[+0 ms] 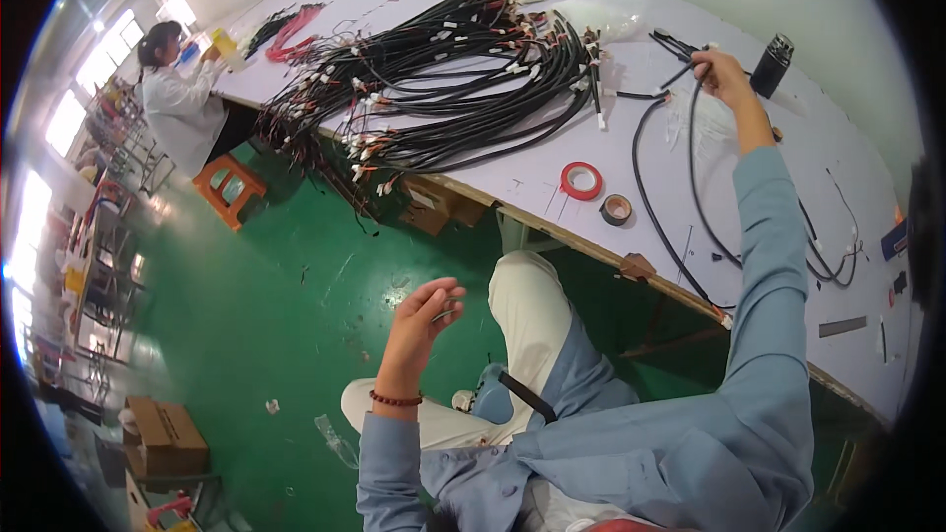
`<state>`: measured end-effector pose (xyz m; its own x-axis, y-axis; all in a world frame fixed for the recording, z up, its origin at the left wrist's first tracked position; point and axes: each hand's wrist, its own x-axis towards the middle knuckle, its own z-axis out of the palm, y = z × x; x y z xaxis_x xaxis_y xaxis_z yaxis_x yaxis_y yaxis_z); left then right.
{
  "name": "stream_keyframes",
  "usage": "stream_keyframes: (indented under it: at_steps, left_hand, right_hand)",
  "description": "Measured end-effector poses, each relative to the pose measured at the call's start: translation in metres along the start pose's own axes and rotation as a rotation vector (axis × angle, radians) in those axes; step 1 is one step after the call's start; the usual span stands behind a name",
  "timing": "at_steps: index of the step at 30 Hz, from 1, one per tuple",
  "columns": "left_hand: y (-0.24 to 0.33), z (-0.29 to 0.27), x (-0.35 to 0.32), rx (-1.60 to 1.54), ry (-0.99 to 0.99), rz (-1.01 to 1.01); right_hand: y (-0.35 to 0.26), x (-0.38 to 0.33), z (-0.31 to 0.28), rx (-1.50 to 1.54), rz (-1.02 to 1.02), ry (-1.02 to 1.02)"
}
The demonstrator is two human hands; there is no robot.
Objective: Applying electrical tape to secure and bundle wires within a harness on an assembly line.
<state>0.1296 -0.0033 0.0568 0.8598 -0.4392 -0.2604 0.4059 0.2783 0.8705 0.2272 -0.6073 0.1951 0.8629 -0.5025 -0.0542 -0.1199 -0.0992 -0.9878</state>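
Observation:
At the far right of the table, my right hand (pixel 726 81) is closed on a black cable (pixel 693 148), which hangs from the fingers and curves down across the tabletop toward my sleeve. Another stretch of black cable (pixel 639 172) bows out to its left, with a small white connector near the table's front edge. Clear plastic ties or strips (pixel 698 128) lie just below this hand. My left hand (pixel 429 320) hovers over the floor beside my knee, fingers half curled and apart, with nothing visible in them.
A big heap of black cable harnesses (pixel 463 89) with white connectors covers the table's middle. Red tape (pixel 581 180), dark tape (pixel 616 209) and a black bottle (pixel 773 66) stand nearby. A person (pixel 182 99) works at the far left, near an orange stool (pixel 230 189).

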Motion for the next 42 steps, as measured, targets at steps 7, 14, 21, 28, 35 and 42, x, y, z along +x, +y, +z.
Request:
stream_keyframes:
  at_steps: [7,14,21,28,35,42]
  left_hand:
    - [-0.008,0.013,-0.022,0.03,-0.044,-0.024]
    - [0.0,0.015,-0.033,0.041,-0.08,0.039]
    - [0.066,0.114,-0.069,0.393,-0.121,0.858]
    - [0.039,0.088,-0.112,0.185,-0.072,0.69]
    - [-0.012,0.061,-0.116,0.104,0.269,0.587]
    - [-0.005,-0.019,-0.116,-0.353,0.699,0.65]
  right_hand:
    - [-0.024,-0.044,0.014,-0.184,-0.01,-0.029]
    - [-0.081,-0.174,0.049,-0.29,-0.4,-0.266]
    - [-0.122,-0.362,0.173,-0.492,-0.564,-1.014]
    - [-0.044,-0.377,0.257,-0.249,-0.008,-1.346]
    - [0.057,-0.406,0.273,0.168,0.165,-1.27]
    - [0.113,-0.407,0.194,-0.653,-0.408,-0.976]
